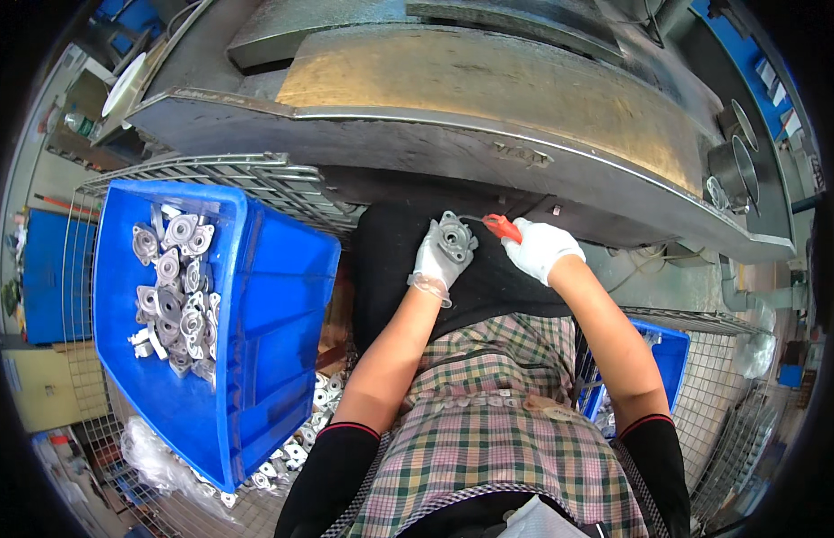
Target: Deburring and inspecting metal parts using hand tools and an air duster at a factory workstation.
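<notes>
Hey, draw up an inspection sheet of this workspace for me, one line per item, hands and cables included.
Surface: metal bench, top brownish and scuffed.
Job's things: metal part and red-handled tool, both in hand; blue bin at left, with similar parts piled inside.
Clutter: crumpled plastic bag and loose metal pieces below the bin.
Hands: both gloved; left hand holds the part, right hand grips the tool; whether its tip touches the part, cannot tell.
Cables: thin, cable-like loops under the bench, to the right.
Surroundings: wire mesh on both sides; second blue bin by the right arm.
</notes>
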A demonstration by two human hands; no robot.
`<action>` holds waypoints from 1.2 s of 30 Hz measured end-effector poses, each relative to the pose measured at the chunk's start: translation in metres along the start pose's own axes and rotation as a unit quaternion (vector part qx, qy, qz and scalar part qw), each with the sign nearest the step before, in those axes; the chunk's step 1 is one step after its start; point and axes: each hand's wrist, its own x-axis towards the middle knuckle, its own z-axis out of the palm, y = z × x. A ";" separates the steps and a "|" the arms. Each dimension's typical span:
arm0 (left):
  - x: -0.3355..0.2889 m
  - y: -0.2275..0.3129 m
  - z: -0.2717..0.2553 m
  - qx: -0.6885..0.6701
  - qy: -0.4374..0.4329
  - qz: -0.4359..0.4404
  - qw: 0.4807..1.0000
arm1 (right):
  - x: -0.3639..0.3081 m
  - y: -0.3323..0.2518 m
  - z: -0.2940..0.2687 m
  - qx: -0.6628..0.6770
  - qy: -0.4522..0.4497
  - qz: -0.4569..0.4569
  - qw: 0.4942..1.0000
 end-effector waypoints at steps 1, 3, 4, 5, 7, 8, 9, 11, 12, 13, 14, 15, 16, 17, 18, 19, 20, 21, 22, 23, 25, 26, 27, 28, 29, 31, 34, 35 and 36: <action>-0.001 0.000 0.001 0.004 0.004 -0.003 1.000 | 0.000 0.000 0.000 -0.004 -0.001 0.003 1.000; -0.002 0.000 0.002 0.013 0.015 0.000 1.000 | 0.001 0.000 0.001 0.003 -0.002 0.003 1.000; -0.002 -0.001 0.003 0.019 0.022 0.006 1.000 | 0.001 0.000 0.001 0.002 -0.004 0.006 1.000; -0.002 -0.001 0.003 0.024 0.029 0.012 0.999 | 0.001 0.000 0.001 0.004 -0.002 0.005 1.000; -0.001 -0.001 0.003 0.018 0.028 0.008 0.999 | 0.002 0.000 0.001 0.000 0.003 0.007 1.000; 0.000 -0.001 0.002 0.015 0.028 0.005 0.999 | 0.002 0.001 0.002 0.004 0.001 0.006 1.000; 0.000 -0.001 0.002 0.013 0.028 0.004 1.000 | 0.002 0.001 0.002 0.006 0.001 0.006 1.000; 0.000 0.000 0.002 0.010 0.029 0.001 1.000 | 0.003 0.001 0.003 0.008 0.003 0.005 1.000; 0.000 0.000 0.003 0.010 0.015 0.001 1.000 | 0.003 0.001 0.004 0.008 0.006 0.002 1.000; -0.001 0.000 0.004 0.009 0.002 0.000 1.000 | 0.003 0.001 0.004 0.006 0.004 0.004 1.000; -0.002 0.000 0.005 0.020 0.030 0.002 0.999 | 0.002 0.000 0.004 0.010 0.008 -0.004 1.000; -0.003 -0.001 0.007 0.020 0.007 0.009 1.000 | 0.000 -0.001 0.005 0.011 0.007 -0.008 1.000; -0.004 -0.001 0.009 0.032 0.026 0.019 0.999 | -0.002 -0.002 0.004 0.009 0.003 -0.008 1.000; -0.005 -0.002 0.011 0.043 0.044 0.028 0.998 | -0.005 -0.003 0.004 0.012 0.004 -0.019 1.000; -0.005 -0.003 0.012 0.030 0.068 0.035 0.997 | -0.011 -0.003 0.004 0.012 0.001 -0.026 1.000; -0.005 -0.004 0.014 0.017 0.092 0.041 0.995 | -0.017 -0.003 0.005 0.011 -0.001 -0.033 0.999; -0.004 -0.004 0.015 0.006 0.099 0.048 0.994 | -0.024 -0.003 0.006 0.011 0.002 -0.045 0.999; -0.003 -0.004 0.016 -0.006 0.099 0.048 0.994 | -0.031 -0.003 0.006 0.010 0.000 -0.053 0.999; -0.002 -0.004 0.015 -0.016 0.082 0.049 0.995 | -0.037 -0.003 0.007 0.009 -0.002 -0.060 0.998; -0.001 -0.004 0.014 -0.025 0.065 0.049 0.996 | -0.042 -0.002 0.007 0.004 -0.006 -0.063 0.998; 0.000 -0.003 0.011 -0.012 0.058 0.048 0.997 | -0.048 -0.001 0.008 0.005 -0.015 -0.061 0.998; 0.000 -0.003 0.010 -0.003 0.062 0.050 0.997 | -0.050 -0.001 0.008 0.006 -0.015 -0.058 0.998; 0.000 -0.003 0.008 0.003 0.064 0.050 0.997 | -0.050 0.000 0.009 0.007 -0.012 -0.057 0.998; 0.001 -0.003 0.007 -0.005 0.044 0.048 0.998 | -0.050 0.000 0.009 0.006 -0.012 -0.053 0.998; 0.001 -0.003 0.007 -0.014 0.023 0.044 0.999 | -0.050 0.001 0.010 0.006 -0.008 -0.051 0.999; 0.001 -0.003 0.008 -0.016 0.015 0.043 0.999 | -0.050 0.003 0.011 0.005 -0.001 -0.048 0.999; -0.002 -0.003 0.011 0.007 0.045 0.050 0.998 | -0.050 0.009 0.012 0.004 0.011 -0.048 0.999; -0.002 -0.003 0.012 0.013 0.050 0.051 0.997 | -0.051 0.011 0.012 0.003 0.014 -0.050 0.999; -0.004 -0.002 0.013 0.016 0.050 0.048 0.997 | -0.051 0.012 0.012 -0.001 0.012 -0.043 0.999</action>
